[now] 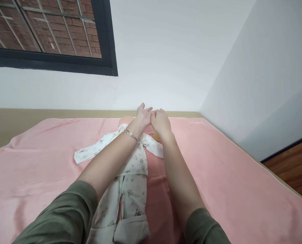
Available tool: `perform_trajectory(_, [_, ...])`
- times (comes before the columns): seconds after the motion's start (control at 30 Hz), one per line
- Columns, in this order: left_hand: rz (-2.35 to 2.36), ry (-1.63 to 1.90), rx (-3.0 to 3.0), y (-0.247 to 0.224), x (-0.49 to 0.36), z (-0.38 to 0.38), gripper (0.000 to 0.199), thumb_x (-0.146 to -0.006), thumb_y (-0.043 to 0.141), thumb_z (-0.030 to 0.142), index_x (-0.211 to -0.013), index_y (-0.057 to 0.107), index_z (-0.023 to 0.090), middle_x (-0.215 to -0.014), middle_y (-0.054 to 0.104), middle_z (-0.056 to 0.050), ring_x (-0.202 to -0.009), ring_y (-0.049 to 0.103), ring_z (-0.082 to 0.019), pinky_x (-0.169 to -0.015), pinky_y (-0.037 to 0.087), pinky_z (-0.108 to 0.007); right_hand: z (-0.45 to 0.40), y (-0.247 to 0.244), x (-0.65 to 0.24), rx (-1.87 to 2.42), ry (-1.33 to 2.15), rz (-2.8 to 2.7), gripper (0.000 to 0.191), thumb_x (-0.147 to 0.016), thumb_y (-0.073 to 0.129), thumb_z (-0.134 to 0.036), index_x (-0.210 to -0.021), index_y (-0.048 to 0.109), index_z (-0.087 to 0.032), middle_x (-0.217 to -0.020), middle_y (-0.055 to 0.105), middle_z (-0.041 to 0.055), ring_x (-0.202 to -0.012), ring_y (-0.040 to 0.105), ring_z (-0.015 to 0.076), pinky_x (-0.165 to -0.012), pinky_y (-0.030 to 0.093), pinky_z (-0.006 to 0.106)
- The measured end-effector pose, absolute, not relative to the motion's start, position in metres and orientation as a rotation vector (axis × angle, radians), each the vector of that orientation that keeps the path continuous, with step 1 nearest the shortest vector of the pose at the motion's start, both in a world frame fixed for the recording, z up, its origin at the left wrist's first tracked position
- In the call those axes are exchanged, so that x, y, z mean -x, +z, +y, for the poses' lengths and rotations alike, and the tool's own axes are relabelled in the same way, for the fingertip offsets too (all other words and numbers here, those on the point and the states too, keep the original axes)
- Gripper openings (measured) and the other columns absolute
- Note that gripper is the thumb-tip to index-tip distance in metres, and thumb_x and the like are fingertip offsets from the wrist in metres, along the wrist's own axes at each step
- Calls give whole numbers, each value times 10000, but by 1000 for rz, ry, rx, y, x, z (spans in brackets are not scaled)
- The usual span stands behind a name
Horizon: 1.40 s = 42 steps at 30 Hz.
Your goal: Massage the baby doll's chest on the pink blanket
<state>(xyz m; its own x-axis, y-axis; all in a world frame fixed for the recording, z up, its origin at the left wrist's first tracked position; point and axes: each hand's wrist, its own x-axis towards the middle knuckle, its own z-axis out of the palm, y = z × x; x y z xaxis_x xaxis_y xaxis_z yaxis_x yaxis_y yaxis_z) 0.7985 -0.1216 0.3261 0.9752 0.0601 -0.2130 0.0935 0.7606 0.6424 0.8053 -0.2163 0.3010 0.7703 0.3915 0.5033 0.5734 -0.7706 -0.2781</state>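
My left hand (pixel 144 115) is held out over the far side of the pink sheet (pixel 191 145), palm turned up, thumb and a finger spread. A silver bracelet (pixel 132 135) circles that wrist. Against its edge rests my right hand (pixel 162 122), seen from the back with fingers curled in; whatever lies inside them is hidden. Under my left forearm lies a doll-like figure in a white printed baby top (pixel 137 162) and matching trousers (pixel 133 195), sleeves spread sideways. A rounded peach head (pixel 126 120) shows partly behind my arm. A small yellow object (pixel 156 136) peeks out by my right wrist.
Behind the sheet runs a wooden edge (pixel 85 113) along the white wall (pixel 166 61). A dark-framed window (pixel 107 44) with bars is at upper left. Another wall (pixel 273 67) closes the right side, with a brown wooden panel (pixel 295 169) below it.
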Motion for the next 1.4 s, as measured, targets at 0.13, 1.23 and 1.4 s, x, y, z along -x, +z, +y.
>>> perform_trajectory(0.13, [250, -54, -599, 322, -802, -119, 748, -988, 243, 558, -1570, 235, 89, -1499, 472, -294, -1236, 647, -357, -981, 546, -546, -215, 302, -801, 2700, -526, -719, 431, -986, 329, -155, -1159, 711, -53, -1218, 698, 223, -1225, 611, 311, -1086, 434, 425])
perform_trajectory(1.23, [-30, 202, -888, 362, -600, -45, 649, -1048, 34, 518, -1481, 448, 270, -1396, 632, -46, -1463, 441, -265, -1152, 442, -474, -144, 316, -600, 1982, -445, -1444, 696, -1027, 249, -591, -1643, 54, -332, -1717, 28, -81, -1593, -10, 234, -1330, 86, 487])
perform_trajectory(1.4, [-90, 275, -1086, 345, -571, -98, 574, -1071, 112, 483, -1461, 499, 316, -1538, 500, 36, -1574, 187, -248, -1243, 317, -414, -156, 332, -644, 1979, -491, -996, 567, -1071, 23, -411, -1636, 46, -363, -1717, 56, -74, -1590, 45, 250, -1269, 257, 562])
